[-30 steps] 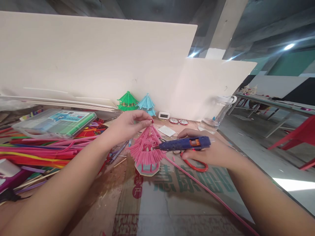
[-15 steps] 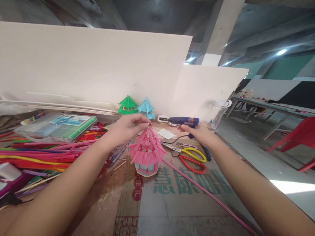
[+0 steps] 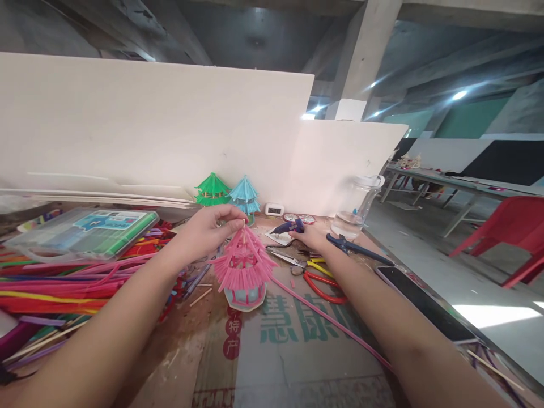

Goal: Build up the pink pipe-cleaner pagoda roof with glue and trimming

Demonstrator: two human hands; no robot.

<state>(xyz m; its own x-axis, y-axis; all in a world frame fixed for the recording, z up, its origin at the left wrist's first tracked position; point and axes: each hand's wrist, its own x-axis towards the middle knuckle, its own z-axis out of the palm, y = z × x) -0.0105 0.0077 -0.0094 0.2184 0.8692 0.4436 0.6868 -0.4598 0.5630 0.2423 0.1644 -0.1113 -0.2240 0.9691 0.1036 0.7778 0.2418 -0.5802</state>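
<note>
A small pagoda model (image 3: 245,266) covered in pink pipe cleaners stands upright on the cardboard. My left hand (image 3: 210,229) pinches the tip of its roof between thumb and fingers. Farther back on the right, my right hand (image 3: 313,238) is closed at the rear of a dark blue glue gun (image 3: 289,226), whose nozzle points left, low over a white card (image 3: 278,238). The gun's handle is largely hidden by the hand. A long pink pipe cleaner (image 3: 327,320) runs from beside the model under my right forearm.
Scissors (image 3: 325,283) with red handles, partly hidden pliers with yellow handles, and blue-handled pliers (image 3: 361,247) lie right. A phone (image 3: 425,303), water jug (image 3: 355,209), green pagoda (image 3: 212,190), blue pagoda (image 3: 245,195) and white timer (image 3: 274,209) surround them. Pipe cleaners (image 3: 63,283) and a plastic case (image 3: 85,232) lie left.
The glue gun has come down and left from mid-air to the white card with my right hand. My left hand keeps its pinch on the pagoda's tip. The view has turned slightly right.
</note>
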